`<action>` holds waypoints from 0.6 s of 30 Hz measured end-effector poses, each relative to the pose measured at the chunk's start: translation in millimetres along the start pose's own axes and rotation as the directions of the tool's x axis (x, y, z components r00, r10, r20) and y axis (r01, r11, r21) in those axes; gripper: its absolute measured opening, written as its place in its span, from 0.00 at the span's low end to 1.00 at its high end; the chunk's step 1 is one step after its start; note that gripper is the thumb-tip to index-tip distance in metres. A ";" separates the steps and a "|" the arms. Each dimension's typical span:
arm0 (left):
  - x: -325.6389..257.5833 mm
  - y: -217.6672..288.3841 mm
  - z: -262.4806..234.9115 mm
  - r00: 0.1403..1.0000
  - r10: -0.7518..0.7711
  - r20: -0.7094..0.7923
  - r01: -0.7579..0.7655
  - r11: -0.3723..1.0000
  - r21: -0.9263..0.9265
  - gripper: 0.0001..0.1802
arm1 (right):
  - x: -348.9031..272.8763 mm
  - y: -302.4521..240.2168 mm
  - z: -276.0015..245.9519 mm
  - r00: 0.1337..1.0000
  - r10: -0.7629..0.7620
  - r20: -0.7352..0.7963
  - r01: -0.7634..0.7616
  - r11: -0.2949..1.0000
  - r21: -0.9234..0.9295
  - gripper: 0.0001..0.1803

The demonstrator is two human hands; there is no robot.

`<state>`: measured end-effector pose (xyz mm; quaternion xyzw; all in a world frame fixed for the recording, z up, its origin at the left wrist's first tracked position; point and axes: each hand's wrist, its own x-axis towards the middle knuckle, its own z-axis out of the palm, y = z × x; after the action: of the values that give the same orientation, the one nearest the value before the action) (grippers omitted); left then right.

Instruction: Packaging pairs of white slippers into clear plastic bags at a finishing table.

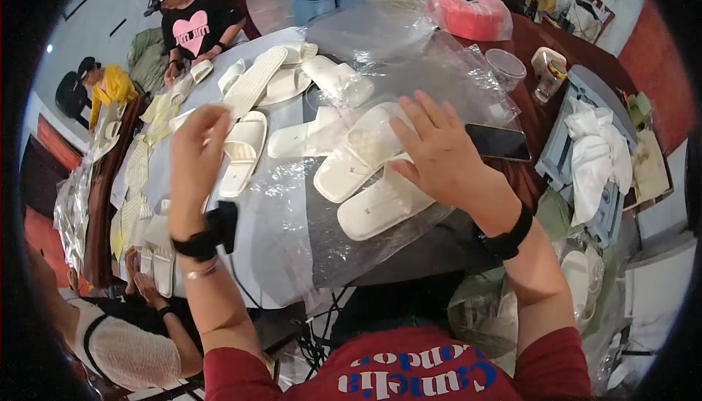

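Note:
Two cream slippers lie side by side in front of me on clear plastic film: an upper slipper [341,174] and a lower slipper [380,207]. My right hand [439,145] is spread over their strap ends, fingers stretched out, gripping nothing. To the left, my left hand [197,149] is raised with its fingers curled in toward the thumb. What they may pinch, if anything, does not show. Just right of that hand lies a slipper [243,154] with its open toe toward the far side. Another slipper [300,140] rests between my hands.
More slippers and a ribbed sole [256,81] are heaped beyond. Clear plastic bags [468,72] cover the far right, near a phone [499,142], a plastic cup [506,67] and a pink wrapped bundle [468,10]. A grey-blue stand [596,130] holds white cloth. Several people sit or stand around.

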<state>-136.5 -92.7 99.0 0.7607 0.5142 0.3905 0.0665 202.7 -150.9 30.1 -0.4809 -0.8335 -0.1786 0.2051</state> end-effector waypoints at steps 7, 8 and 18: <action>-26.6 11.4 141.7 0.843 0.380 0.380 -0.392 0.919 -0.048 0.26 | 9.3 -18.0 44.4 0.991 -0.069 0.119 0.054 0.991 0.123 0.29; -34.4 10.0 147.1 0.818 0.274 0.506 -0.364 0.927 0.086 0.30 | -1.1 -20.2 61.2 0.983 -0.080 0.164 0.059 0.990 0.129 0.29; -40.0 -20.3 135.5 0.722 0.057 0.690 -0.264 0.944 0.199 0.40 | -14.9 -32.6 70.3 0.975 -0.074 0.211 0.056 0.995 0.087 0.32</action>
<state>-68.1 -76.0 -25.2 0.8934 0.4367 0.0146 0.1045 169.0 -142.4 -40.8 -0.4611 -0.8726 -0.0987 0.1277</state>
